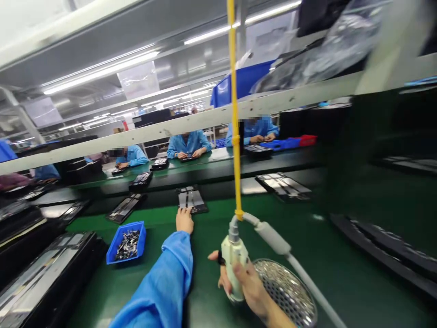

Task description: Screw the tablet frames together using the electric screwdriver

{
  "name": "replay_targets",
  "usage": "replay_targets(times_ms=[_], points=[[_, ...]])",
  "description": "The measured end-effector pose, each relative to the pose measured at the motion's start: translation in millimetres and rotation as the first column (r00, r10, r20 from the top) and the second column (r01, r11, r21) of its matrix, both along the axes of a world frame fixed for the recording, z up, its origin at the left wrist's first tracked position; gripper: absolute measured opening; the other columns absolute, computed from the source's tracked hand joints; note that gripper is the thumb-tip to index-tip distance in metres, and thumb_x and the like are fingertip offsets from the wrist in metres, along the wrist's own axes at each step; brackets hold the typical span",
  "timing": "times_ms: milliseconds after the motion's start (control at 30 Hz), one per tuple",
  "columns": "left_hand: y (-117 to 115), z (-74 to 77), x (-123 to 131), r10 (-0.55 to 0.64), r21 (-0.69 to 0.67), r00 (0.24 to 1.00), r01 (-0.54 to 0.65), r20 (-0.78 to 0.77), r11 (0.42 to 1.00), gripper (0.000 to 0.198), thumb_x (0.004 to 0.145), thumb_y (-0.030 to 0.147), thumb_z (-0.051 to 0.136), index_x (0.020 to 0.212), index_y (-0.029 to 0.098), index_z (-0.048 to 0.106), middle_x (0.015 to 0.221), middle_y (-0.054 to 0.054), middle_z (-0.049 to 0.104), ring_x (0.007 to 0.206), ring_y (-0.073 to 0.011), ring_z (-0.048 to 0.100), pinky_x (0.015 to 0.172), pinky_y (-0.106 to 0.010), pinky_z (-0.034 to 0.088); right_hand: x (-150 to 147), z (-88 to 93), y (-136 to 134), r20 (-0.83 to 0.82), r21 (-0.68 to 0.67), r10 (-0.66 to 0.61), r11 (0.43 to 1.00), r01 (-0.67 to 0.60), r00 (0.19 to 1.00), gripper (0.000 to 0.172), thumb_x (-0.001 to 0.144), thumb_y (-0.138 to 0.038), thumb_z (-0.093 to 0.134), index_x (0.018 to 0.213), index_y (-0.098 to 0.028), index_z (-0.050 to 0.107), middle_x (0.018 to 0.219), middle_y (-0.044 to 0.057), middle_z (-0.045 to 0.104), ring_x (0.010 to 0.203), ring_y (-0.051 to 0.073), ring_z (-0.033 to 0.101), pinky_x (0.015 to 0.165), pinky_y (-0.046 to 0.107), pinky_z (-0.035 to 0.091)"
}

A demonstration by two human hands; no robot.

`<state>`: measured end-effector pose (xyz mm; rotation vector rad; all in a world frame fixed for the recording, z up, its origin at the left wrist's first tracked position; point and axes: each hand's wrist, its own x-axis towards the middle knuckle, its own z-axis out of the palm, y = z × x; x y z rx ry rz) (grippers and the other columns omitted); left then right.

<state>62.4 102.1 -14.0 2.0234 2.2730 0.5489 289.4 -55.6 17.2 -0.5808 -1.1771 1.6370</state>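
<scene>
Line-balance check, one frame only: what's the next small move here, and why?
Probably bring the white electric screwdriver over to the black tray. The right hand already grips the driver, and the left hand rests at the tray's near edge, seemingly steadying it.

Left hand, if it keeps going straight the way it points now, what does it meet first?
The left hand would probably meet the black tray of silver strips first. The tray's near edge lies right at the fingertips; depth is unclear, so they may already touch.
</scene>
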Motion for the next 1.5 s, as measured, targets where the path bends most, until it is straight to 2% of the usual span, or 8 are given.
replay_targets(times_ms=[367, 567, 733, 867, 1033, 1233, 1367, 1500], points=[[-41.1, -18.5, -1.5, -0.130, 0.178, 0.990, 0.121, 0.044, 0.977, 0.040, 0.087, 0.030, 0.048, 0.108, 0.013, 0.078, 0.136, -0.020, 0.069, 0.140, -0.0399, 0.054, 0.122, -0.057, 0.042, -12.4, 4.0, 23.8, 0.051, 0.097, -0.020, 0.995, 0.015, 0.999, 0.078, 0.066, -0.090, 0.072, 0.093, -0.017, 0.065, 0.050, -0.004, 0.053, 0.044, 0.014, 0.051, 0.052, 0.030, 0.049], [-132.4, -43.1, 19.0, -0.412, 0.260, 0.855, 0.339, 0.316, 0.904, 0.036, 0.088, 0.050, 0.056, 0.103, 0.026, 0.078, 0.119, -0.009, 0.077, 0.114, -0.0322, 0.071, 0.108, -0.047, 0.056, -5.3, 15.5, 19.0, 0.019, 0.123, -0.042, 0.992, 0.040, 0.999, 0.070, 0.071, -0.086, 0.071, 0.087, -0.018, 0.068, 0.056, -0.002, 0.058, 0.051, 0.015, 0.056, 0.057, 0.032, 0.050], [-184.5, -27.1, 50.6, -0.398, 0.143, 0.732, 0.387, 0.553, 0.911, 0.048, 0.079, 0.054, 0.072, 0.115, 0.023, 0.075, 0.122, -0.009, 0.077, 0.116, -0.0329, 0.072, 0.109, -0.048, 0.056, -1.9, 17.4, 19.9, -0.045, 0.063, 0.020, 0.998, -0.017, 0.999, 0.079, 0.068, -0.086, 0.075, 0.103, -0.015, 0.070, 0.061, -0.004, 0.060, 0.055, 0.015, 0.060, 0.076, 0.039, 0.058], [-181.9, -6.5, 64.2, -0.350, 0.033, 0.683, 0.431, 0.641, 0.902, 0.044, 0.079, 0.054, 0.072, 0.107, 0.021, 0.076, 0.112, -0.008, 0.080, 0.107, -0.0328, 0.073, 0.103, -0.046, 0.058, -8.5, 13.5, 24.2, -0.010, 0.077, 0.012, 0.997, -0.011, 1.000, 0.085, 0.067, -0.088, 0.074, 0.109, -0.015, 0.069, 0.068, -0.002, 0.062, 0.061, 0.016, 0.062, 0.076, 0.037, 0.057], [-167.0, -2.2, 70.0, -0.320, 0.032, 0.672, 0.403, 0.668, 0.914, 0.041, 0.079, 0.056, 0.069, 0.096, 0.019, 0.074, 0.098, -0.008, 0.080, 0.092, -0.0303, 0.073, 0.090, -0.042, 0.060, -11.7, 9.2, 32.3, 0.064, 0.107, -0.079, 0.992, 0.072, 0.995, 0.071, 0.070, -0.078, 0.080, 0.105, -0.018, 0.069, 0.078, 0.000, 0.065, 0.073, 0.019, 0.064, 0.074, 0.033, 0.053], [-133.1, -6.2, 83.1, -0.351, 0.059, 0.669, 0.418, 0.656, 0.906, 0.038, 0.077, 0.052, 0.072, 0.092, 0.017, 0.070, 0.078, -0.004, 0.073, 0.070, -0.0205, 0.062, 0.070, -0.030, 0.051, 41.4, 15.3, 47.5, 0.174, 0.373, -0.354, 0.887, 0.271, 0.919, 0.062, 0.080, -0.069, 0.074, 0.121, -0.023, 0.067, 0.108, 0.006, 0.071, 0.101, 0.024, 0.068, 0.096, 0.039, 0.054], [-106.3, -14.3, 89.8, -0.370, 0.071, 0.609, 0.456, 0.702, 0.887, 0.030, 0.076, 0.042, 0.072, 0.094, 0.018, 0.069, 0.080, -0.003, 0.072, 0.071, -0.0191, 0.062, 0.069, -0.029, 0.049, 91.5, -1.6, 33.3, 0.414, 0.366, -0.672, 0.741, 0.563, 0.615, 0.065, 0.088, -0.069, 0.066, 0.132, -0.021, 0.064, 0.132, 0.015, 0.065, 0.128, 0.031, 0.061, 0.116, 0.051, 0.044], [-86.8, -26.1, 99.9, -0.406, 0.116, 0.557, 0.482, 0.724, 0.869, 0.030, 0.077, 0.031, 0.074, 0.105, 0.020, 0.071, 0.088, -0.004, 0.076, 0.077, -0.0216, 0.068, 0.074, -0.032, 0.052, 113.5, -23.0, 4.3, 0.830, 0.347, -0.449, 0.881, 0.323, 0.332, 0.104, 0.063, -0.059, 0.093, 0.150, -0.020, 0.052, 0.161, 0.020, 0.042, 0.154, 0.039, 0.034, 0.127, 0.058, 0.028]])
